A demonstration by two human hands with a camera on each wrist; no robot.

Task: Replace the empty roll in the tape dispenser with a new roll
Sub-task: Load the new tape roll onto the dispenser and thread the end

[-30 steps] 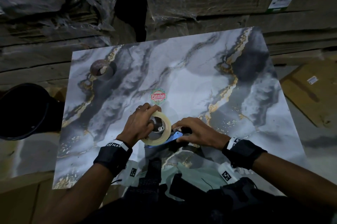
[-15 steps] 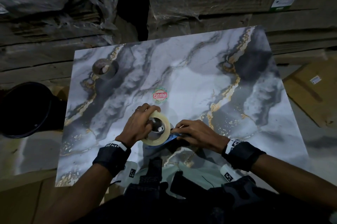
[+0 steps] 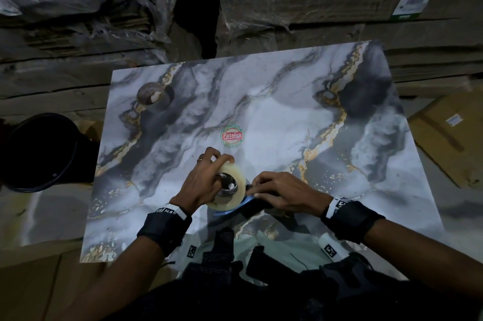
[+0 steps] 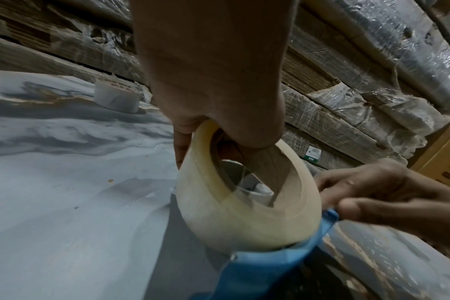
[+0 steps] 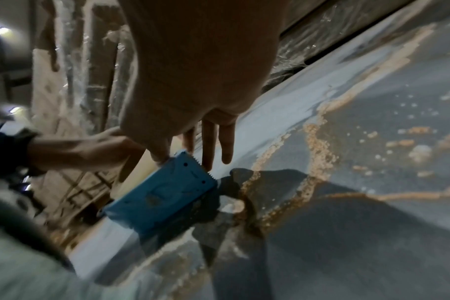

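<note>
Near the near edge of the marbled slab point(image 3: 287, 116), my left hand point(image 3: 206, 184) curls round the new roll point(image 4: 234, 221), seating it on the blue dispenser point(image 5: 162, 194). My right hand point(image 3: 282, 191) pinches the dispenser's toothed end to steady it. The empty core point(image 3: 153, 94) stands discarded by the far left corner.

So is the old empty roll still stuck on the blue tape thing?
No, the empty roll sits alone at the far left of the marble board, while the left hand holds the new tape roll on the blue tape dispenser.
</note>
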